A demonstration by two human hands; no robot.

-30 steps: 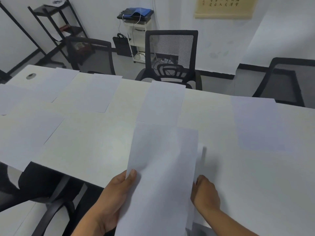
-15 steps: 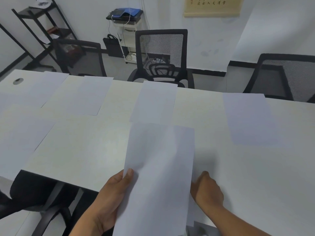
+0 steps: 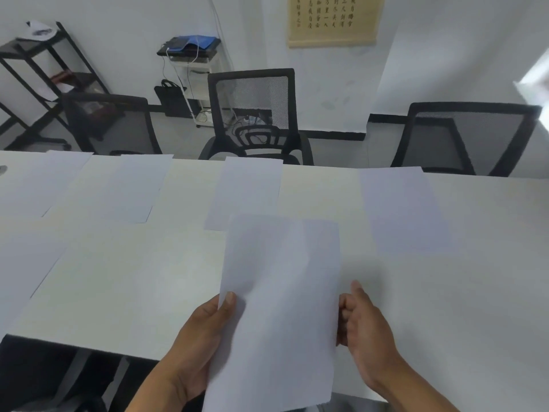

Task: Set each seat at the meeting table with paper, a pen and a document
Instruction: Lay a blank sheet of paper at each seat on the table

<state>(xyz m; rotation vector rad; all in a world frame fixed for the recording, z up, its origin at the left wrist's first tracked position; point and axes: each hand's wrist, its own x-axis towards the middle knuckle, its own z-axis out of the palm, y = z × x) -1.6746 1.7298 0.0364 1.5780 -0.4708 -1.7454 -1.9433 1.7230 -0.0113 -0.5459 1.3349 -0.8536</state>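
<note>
**Two hands on one stack of paper, near edge of table**

Two hands [image 3: 196, 349] and [image 3: 368, 337] seen low in frame, at either side of a held stack of paper [image 3: 282, 307]. Left one: thumb [image 3: 227, 301] laid on top of the stack near its left edge, remaining fingers under the sheets and out of sight; clamped on the paper. Right one: fingers [image 3: 344, 310] curled against the stack's right edge, thumb raised above them; contact with the edge visible, grip on it looks likely. Stack tilted slightly, far end over the white table [image 3: 133, 286], near end past the table's front edge.

Already lying flat on the table: sheet at far centre [image 3: 249, 188], its near corner hidden by the held stack; sheet at far right [image 3: 401, 209]; sheet at far left of centre [image 3: 139, 188]; further sheet near the left end [image 3: 38, 182], partly cut off. More paper along the left side, edges hard to separate from the tabletop.

Behind the far edge: three black mesh chairs, left [image 3: 110, 123], centre [image 3: 255, 114], right [image 3: 469, 138]. Black shelf rack [image 3: 44, 78] at far left. Small white cart [image 3: 193, 63] with a blue item on top against the wall. Scroll with writing [image 3: 334, 20] hung above.
</note>
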